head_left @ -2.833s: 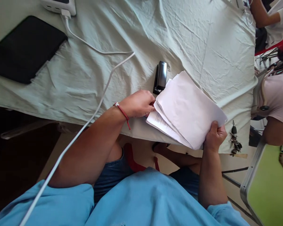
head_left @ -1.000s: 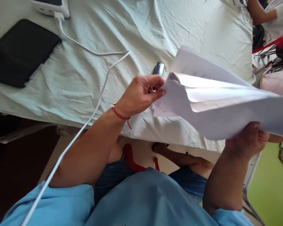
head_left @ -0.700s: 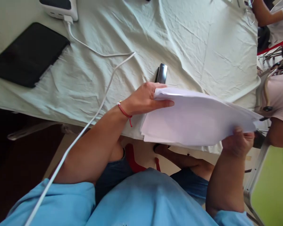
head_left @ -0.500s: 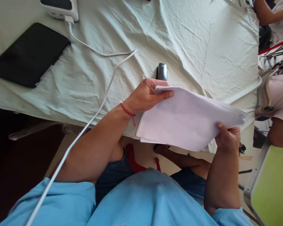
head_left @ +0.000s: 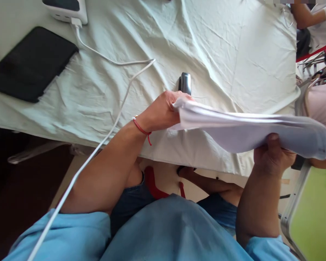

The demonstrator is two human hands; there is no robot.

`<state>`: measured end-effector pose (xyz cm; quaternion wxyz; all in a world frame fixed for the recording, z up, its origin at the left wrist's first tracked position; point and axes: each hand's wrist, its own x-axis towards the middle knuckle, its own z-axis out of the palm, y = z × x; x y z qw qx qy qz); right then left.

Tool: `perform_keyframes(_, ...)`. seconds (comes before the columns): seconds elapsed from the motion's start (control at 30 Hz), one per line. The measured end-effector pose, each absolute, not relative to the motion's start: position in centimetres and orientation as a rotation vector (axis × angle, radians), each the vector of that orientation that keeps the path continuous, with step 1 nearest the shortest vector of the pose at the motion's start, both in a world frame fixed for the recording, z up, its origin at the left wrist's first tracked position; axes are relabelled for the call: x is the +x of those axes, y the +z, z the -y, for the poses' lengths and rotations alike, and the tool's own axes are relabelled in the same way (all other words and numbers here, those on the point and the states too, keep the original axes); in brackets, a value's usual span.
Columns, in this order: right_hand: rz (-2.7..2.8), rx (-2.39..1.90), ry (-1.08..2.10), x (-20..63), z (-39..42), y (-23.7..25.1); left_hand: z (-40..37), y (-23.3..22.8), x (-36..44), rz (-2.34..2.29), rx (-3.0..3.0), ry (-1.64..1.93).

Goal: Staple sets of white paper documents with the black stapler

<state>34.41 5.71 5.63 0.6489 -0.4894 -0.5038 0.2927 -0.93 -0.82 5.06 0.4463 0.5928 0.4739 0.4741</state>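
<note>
Several white sheets of paper (head_left: 233, 134) are held up over the table's near edge, curved and seen partly edge-on. My left hand (head_left: 165, 112), with a red string at the wrist, is closed on their left end; its thumb is hidden behind the paper. Beneath the right part of the sheets is my right hand (head_left: 273, 154), thumb up against the paper and the other fingers partly hidden. Just beyond my left hand lies a small black stapler-like object (head_left: 185, 83) on the cloth.
A pale cloth (head_left: 220, 43) covers the table. At the left lie a black tablet-like slab (head_left: 32, 63) and a white device (head_left: 66, 11), whose white cable (head_left: 97, 146) runs toward me. A green-topped surface (head_left: 312, 214) stands at the right. Another person's arm (head_left: 306, 16) shows top right.
The sheets have swung from lying broad face up to nearly edge-on, their right end reaching farther right. My right hand has moved slightly right; my left hand has barely moved.
</note>
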Motion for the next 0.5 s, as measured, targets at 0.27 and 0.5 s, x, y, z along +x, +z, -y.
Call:
perform_keyframes(0.27, 1.194, -1.281, 0.914, 37.2, -4.5, 2.5, 0.1, 4.1, -2.4, -1.104, 1.519, 0.935)
perform_keyframes(0.5, 1.179, -1.24, 0.837, 36.6, -5.4, 1.8, 1.1, 5.1, -1.9, -1.132, 1.372, 1.251)
